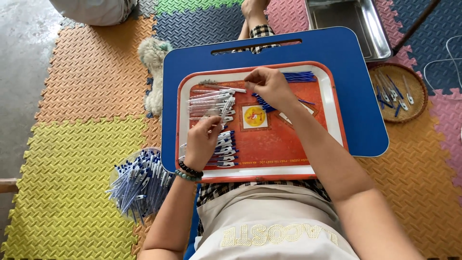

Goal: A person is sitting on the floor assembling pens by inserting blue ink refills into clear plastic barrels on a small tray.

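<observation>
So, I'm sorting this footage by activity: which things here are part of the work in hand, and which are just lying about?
In use:
left hand holding a clear pen barrel
right hand
blue ink refills
red plastic tray
blue lap board

Lying about:
steel tray
round woven basket
fluffy rag

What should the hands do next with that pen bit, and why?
Probably bring the right hand down to the left hand, since the left hand holds a clear pen barrel tilted up toward it, and the right pinches something small above the blue refills.
</observation>
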